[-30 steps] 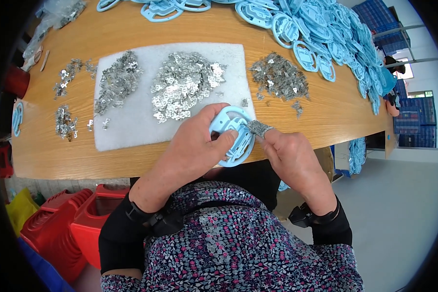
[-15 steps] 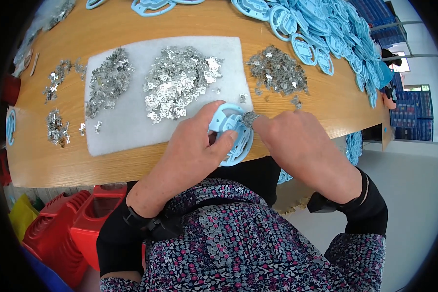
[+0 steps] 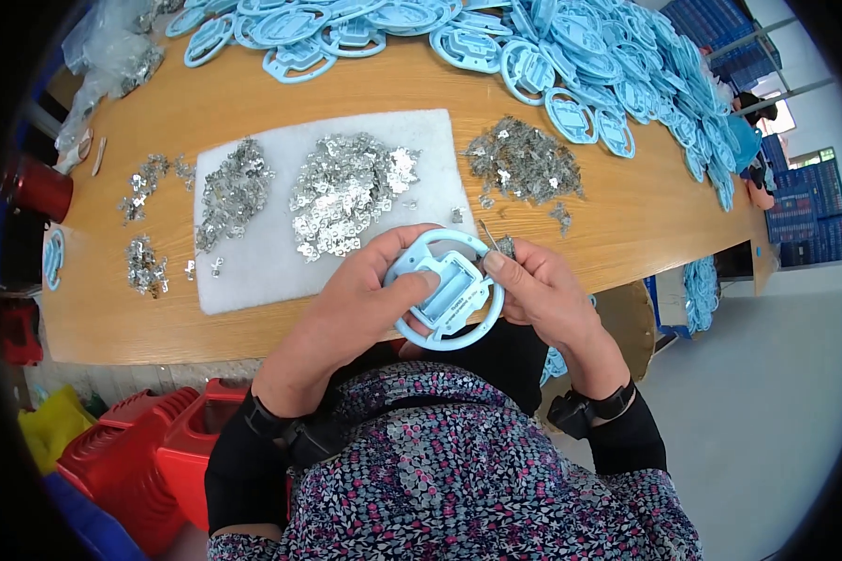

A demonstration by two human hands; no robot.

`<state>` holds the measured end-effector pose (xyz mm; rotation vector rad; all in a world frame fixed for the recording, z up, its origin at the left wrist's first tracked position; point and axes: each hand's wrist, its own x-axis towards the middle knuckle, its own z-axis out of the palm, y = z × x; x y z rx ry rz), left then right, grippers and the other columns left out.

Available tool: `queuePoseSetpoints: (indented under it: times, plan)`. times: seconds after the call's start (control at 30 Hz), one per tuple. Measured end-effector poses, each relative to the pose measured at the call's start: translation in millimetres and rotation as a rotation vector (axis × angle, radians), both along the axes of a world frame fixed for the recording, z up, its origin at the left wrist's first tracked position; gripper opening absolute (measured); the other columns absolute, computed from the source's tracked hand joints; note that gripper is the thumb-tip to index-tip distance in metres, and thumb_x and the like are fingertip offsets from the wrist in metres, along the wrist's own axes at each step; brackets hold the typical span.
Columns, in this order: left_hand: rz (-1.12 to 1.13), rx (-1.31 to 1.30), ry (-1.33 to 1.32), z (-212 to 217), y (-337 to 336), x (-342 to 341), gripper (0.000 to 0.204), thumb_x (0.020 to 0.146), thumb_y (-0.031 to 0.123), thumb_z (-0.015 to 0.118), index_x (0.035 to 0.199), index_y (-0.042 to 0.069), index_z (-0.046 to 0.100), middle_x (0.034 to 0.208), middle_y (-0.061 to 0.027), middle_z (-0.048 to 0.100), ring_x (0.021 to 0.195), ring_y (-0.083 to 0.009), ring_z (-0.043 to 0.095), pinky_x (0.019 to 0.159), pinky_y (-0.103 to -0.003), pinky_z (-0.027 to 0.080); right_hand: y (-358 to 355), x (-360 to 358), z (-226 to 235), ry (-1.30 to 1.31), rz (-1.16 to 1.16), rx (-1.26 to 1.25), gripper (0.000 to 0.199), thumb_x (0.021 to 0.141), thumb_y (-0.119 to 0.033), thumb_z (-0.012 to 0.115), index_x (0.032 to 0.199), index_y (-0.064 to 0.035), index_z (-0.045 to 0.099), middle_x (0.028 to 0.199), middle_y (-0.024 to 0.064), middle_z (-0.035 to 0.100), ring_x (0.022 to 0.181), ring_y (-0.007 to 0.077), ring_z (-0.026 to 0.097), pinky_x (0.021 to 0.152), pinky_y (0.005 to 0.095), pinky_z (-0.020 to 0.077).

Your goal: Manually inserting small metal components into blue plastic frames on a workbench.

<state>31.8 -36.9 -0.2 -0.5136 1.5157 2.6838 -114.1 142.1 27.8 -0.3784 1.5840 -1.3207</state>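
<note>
Ring part (image 3: 454,297), light blue, held at the near edge of the surface (image 3: 112,327).
Head view: the left hand (image 3: 365,294) has a closed grip on the ring part's left side, thumb pressed on its face, the recessed middle turned up toward the camera; the right hand (image 3: 554,292) pinches a grey tool (image 3: 506,246), partly hidden by the fingers, with a thin metal tip standing out, its thumb at the ring part's right rim. Beyond them a white mat (image 3: 276,285) carries a large pile of silver clips (image 3: 351,196) and a smaller pile (image 3: 234,192) to its left; a darker metal pile (image 3: 524,161) lies right of the mat, and a heap of similar blue parts (image 3: 589,56) covers the far right.
</note>
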Motion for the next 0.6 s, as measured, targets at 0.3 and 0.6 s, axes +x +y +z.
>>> queuePoseSetpoints:
  times: [0.3, 0.6]
  plan:
    - [-0.062, -0.725, 0.106, 1.0, 7.6, -5.3, 0.039, 0.1, 0.01, 0.044, 0.136, -0.001, 0.053, 0.119, -0.0122, 0.065, 0.101, -0.0178, 0.064, 0.089, -0.031, 0.051, 6.0, 0.3, 2.4, 0.011, 0.048, -0.093, 0.032, 0.105, -0.035, 0.055, 0.095, -0.0052, 0.058, 0.064, -0.0077, 0.043, 0.053, 0.0019, 0.036, 0.046, 0.0212, 0.0276]
    - [-0.276, 0.175, 0.021, 7.1, 8.8, -2.4, 0.043, 0.107, 0.037, 0.041, 0.13, 0.003, 0.057, 0.094, -0.0034, 0.063, 0.07, -0.0102, 0.059, 0.057, -0.022, 0.046, -6.0, 11.1, -4.1, 0.463, 0.105, -0.09, 0.024, 0.087, -0.019, 0.079, 0.089, -0.0031, 0.061, 0.063, -0.005, 0.047, 0.06, 0.0045, 0.044, 0.055, 0.0255, 0.038]
